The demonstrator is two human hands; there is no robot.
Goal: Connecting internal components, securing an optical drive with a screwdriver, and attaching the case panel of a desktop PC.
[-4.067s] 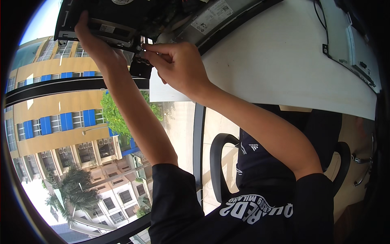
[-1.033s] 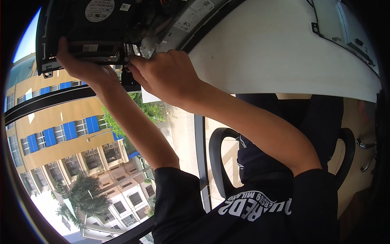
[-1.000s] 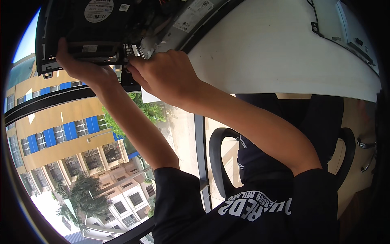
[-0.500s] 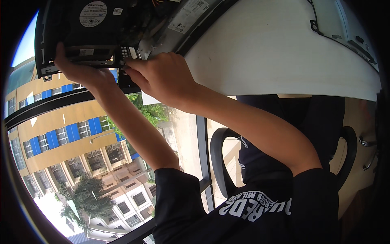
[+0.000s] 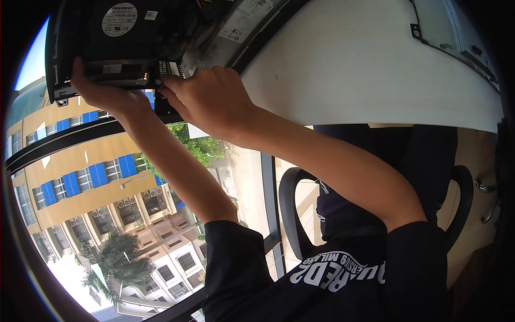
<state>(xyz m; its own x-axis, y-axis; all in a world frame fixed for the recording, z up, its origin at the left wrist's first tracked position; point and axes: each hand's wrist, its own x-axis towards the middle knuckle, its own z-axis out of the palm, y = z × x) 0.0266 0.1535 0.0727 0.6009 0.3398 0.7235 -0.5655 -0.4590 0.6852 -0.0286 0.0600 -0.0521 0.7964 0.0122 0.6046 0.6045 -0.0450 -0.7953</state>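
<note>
Computer case (image 5: 129, 49) is gripped by left hand (image 5: 111, 97), right hand (image 5: 215, 102) apparently pinching its edge.

Wears a black T-shirt (image 5: 332, 300) with curved white lettering (image 5: 339, 273) across its front, plain short sleeves (image 5: 233, 252) on both sides of the lettering, and dark trousers (image 5: 354, 209) beyond it, with white markings (image 5: 323, 188) along one side.

Beyond a black window frame (image 5: 272, 214), a yellow building (image 5: 107, 148) with blue panels (image 5: 98, 174) appears sideways. Lower down, a palm tree (image 5: 120, 264) stands before paler buildings (image 5: 177, 260); a leafy green tree (image 5: 198, 146) grows nearer the glass. Indoors, an office chair's 2 curved black armrests (image 5: 287, 209) sit below a white table (image 5: 370, 70).
</note>
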